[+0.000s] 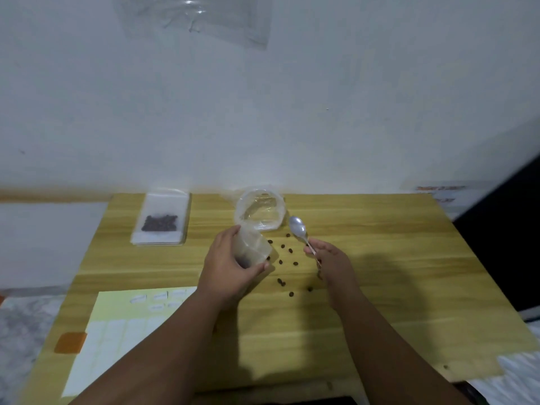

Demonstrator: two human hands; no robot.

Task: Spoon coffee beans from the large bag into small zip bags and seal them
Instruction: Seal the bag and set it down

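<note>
Gripping a small zip bag (252, 249), left hand (230, 266); right hand (333, 263) pinching spoon (298, 228)

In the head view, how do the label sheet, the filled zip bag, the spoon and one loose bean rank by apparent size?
1. label sheet, though it lies nearest the camera
2. filled zip bag
3. spoon, handle partly hidden in the right hand
4. loose bean

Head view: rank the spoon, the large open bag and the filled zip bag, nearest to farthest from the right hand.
1. Spoon, held in the right hand.
2. Large open bag, beyond it, slightly left.
3. Filled zip bag, far left.
</note>
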